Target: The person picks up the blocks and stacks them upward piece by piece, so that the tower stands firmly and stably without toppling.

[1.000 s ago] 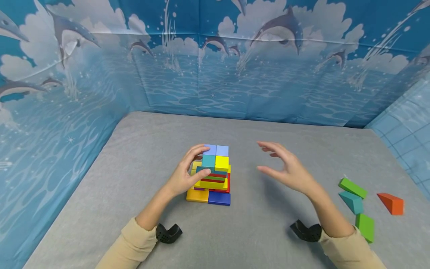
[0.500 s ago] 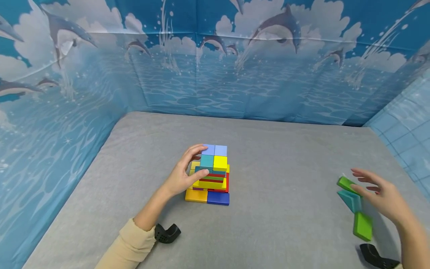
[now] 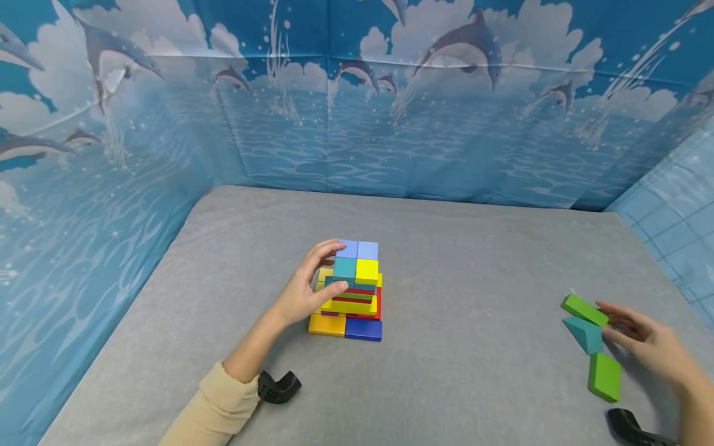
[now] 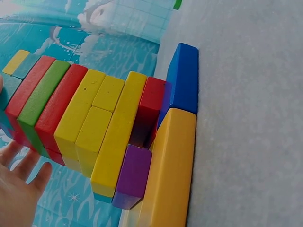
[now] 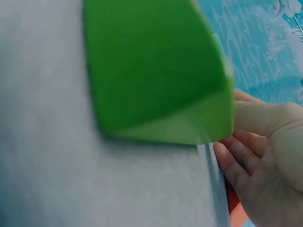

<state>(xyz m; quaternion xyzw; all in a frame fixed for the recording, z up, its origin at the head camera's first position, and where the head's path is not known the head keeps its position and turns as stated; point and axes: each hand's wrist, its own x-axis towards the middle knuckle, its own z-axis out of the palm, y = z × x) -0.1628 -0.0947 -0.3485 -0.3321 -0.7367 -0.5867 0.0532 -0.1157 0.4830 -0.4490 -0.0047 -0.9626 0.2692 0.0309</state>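
My left hand (image 3: 307,285) cups the left side of a tower of coloured blocks (image 3: 354,300), thumb in front and fingers towards the top back. In the left wrist view the fingertips (image 4: 44,174) are spread beside the tower's upper layers. Light-blue blocks top the tower; a blue block (image 4: 182,80) and an orange-yellow block (image 4: 170,170) lie at its base. My right hand (image 3: 649,341) is low at the far right, fingertips beside a green block (image 3: 584,310) and a teal triangular block (image 3: 586,334). An orange block (image 5: 239,216) shows partly behind the right fingers.
Nearer me than the teal triangle lies another green block (image 3: 604,376). The grey-covered table (image 3: 474,347) stretches between tower and loose blocks. A dolphin-printed blue curtain (image 3: 357,136) stands behind and at the sides.
My right hand has swung from beside the tower to the loose blocks at the far right and lowered there, hiding the orange block in the head view. The left hand stays at the tower.
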